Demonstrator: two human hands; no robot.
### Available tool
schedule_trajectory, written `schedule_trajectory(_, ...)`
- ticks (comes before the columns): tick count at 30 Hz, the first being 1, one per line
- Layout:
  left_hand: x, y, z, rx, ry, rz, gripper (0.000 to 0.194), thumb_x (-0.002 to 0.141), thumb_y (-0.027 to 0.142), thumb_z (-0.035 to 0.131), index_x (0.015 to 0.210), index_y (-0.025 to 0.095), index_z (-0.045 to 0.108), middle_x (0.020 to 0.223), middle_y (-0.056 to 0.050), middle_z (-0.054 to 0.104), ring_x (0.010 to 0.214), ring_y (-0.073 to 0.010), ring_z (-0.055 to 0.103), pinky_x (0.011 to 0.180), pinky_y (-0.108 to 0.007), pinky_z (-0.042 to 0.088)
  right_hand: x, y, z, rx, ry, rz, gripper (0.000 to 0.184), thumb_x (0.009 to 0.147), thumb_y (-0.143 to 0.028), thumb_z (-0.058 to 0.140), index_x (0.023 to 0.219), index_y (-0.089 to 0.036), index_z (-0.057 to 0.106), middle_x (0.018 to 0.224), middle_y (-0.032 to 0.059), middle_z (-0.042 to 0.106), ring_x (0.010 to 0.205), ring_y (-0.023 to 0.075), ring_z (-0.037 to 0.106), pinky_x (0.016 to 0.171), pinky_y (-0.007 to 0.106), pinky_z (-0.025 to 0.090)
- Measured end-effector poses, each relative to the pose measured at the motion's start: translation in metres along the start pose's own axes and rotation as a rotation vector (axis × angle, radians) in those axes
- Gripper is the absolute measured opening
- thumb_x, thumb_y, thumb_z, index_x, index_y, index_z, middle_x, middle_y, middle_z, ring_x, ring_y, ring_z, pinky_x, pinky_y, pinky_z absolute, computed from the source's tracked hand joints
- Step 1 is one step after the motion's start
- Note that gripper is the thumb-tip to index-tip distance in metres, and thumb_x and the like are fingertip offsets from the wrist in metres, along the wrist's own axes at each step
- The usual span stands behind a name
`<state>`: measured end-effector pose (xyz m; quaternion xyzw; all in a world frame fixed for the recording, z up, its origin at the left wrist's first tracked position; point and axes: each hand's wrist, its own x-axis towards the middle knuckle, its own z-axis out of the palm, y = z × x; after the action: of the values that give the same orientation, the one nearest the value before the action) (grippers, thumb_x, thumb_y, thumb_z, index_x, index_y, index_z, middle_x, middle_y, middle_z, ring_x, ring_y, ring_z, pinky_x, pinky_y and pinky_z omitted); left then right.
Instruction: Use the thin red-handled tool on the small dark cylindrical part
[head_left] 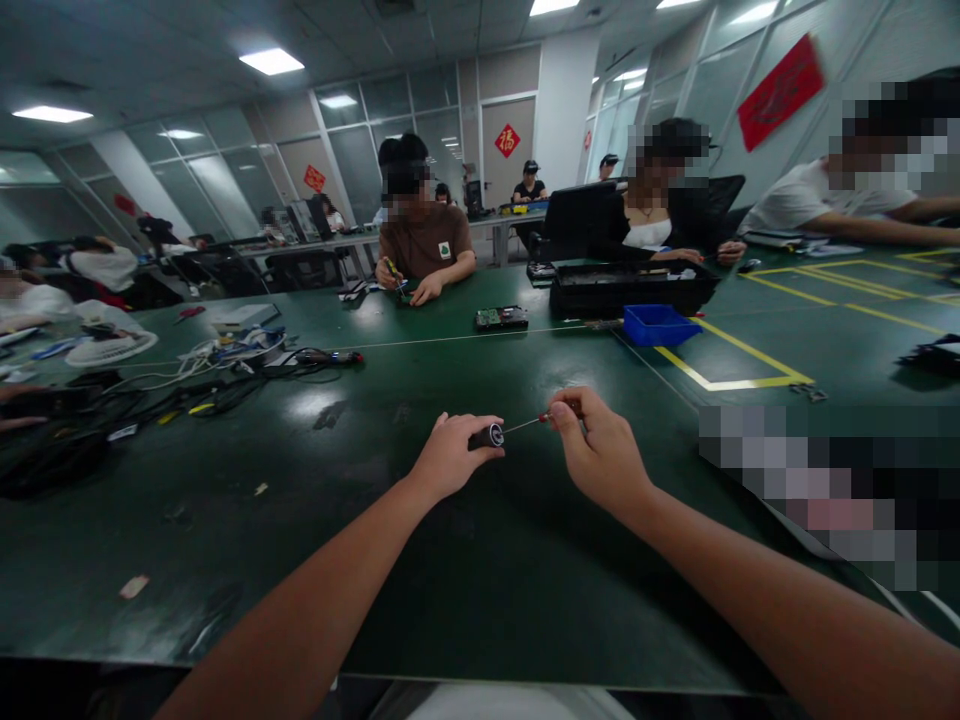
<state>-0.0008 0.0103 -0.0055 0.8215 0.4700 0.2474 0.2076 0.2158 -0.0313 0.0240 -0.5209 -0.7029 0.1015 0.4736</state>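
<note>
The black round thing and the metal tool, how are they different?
The black round thing is short and chunky; the metal tool has a skinny, silvery shaft. The black round thing is in the left hand; the metal tool is in the right hand. Both are held.

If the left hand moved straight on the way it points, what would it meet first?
Probably the thin metal rod in the right hand, then that hand itself, though depth is unclear.
</note>
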Motion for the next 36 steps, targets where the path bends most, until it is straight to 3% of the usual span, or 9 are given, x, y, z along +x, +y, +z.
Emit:
schedule_trajectory(8,0.0,-0.001,-0.003,-0.029,0.025,0.007,0.04,0.084,0.034,0.073,0.123,0.028,0.066,0.11,-0.004,0.069,0.103,-0.0248,0.061,0.097,-0.043,0.043,0.002,0.002,-0.002,-0.01,0.017,0.031,0.019,0.099,-0.034,0.044,0.095,-0.021,0.057,0.081,0.0053,0.069,0.073,0.0213,0.066,0.065,0.033,0.045)
schedule_trajectory(16,0.001,0.001,-0.003,-0.173,0.156,-0.039,0.035,0.084,0.029,0.072,0.118,0.023,0.065,0.116,-0.005,0.068,0.107,-0.0229,0.062,0.095,-0.037,0.047,0.003,0.001,-0.002,-0.036,0.049,0.044,0.02,0.099,-0.035,0.045,0.095,-0.021,0.058,0.079,0.0045,0.068,0.069,0.0204,0.063,0.063,0.033,0.043)
schedule_trajectory(21,0.0,0.005,-0.007,-0.295,0.196,-0.096,0.034,0.09,0.029,0.061,0.123,0.023,0.057,0.116,-0.006,0.066,0.105,-0.0216,0.062,0.094,-0.036,0.047,0.002,0.002,-0.003,-0.02,0.044,0.027,0.019,0.099,-0.034,0.045,0.095,-0.021,0.058,0.079,0.0043,0.067,0.071,0.0204,0.063,0.065,0.033,0.044)
schedule_trajectory(26,-0.004,0.016,-0.019,-0.18,0.07,-0.056,0.02,0.091,0.034,0.056,0.105,0.021,0.061,0.096,-0.003,0.066,0.085,-0.0199,0.062,0.078,-0.034,0.049,0.002,0.002,-0.002,-0.007,0.034,0.028,0.018,0.099,-0.034,0.045,0.095,-0.022,0.058,0.08,0.0043,0.067,0.072,0.0209,0.064,0.065,0.033,0.044)
schedule_trajectory(29,-0.006,0.022,-0.024,-0.056,-0.041,0.0,0.02,0.09,0.039,0.059,0.095,0.021,0.066,0.093,-0.003,0.068,0.083,-0.0207,0.062,0.076,-0.035,0.049,0.002,0.002,-0.001,0.001,0.031,0.023,0.018,0.099,-0.034,0.045,0.095,-0.022,0.058,0.081,0.0046,0.068,0.074,0.0212,0.065,0.065,0.033,0.045)
schedule_trajectory(33,-0.006,0.022,-0.026,0.029,-0.146,0.096,0.022,0.093,0.03,0.052,0.102,0.023,0.07,0.105,-0.005,0.07,0.097,-0.0221,0.063,0.086,-0.037,0.048,0.001,0.004,-0.001,0.002,0.027,0.022,0.02,0.1,-0.035,0.045,0.097,-0.022,0.059,0.081,0.0044,0.069,0.074,0.021,0.066,0.066,0.033,0.046)
schedule_trajectory(36,-0.006,0.017,-0.024,0.127,-0.225,0.121,0.026,0.094,0.036,0.052,0.107,0.026,0.072,0.106,-0.004,0.069,0.096,-0.0231,0.063,0.084,-0.037,0.048,0.001,0.004,-0.001,0.012,0.022,0.022,0.02,0.1,-0.035,0.044,0.097,-0.021,0.059,0.082,0.0046,0.069,0.075,0.021,0.066,0.067,0.033,0.046)
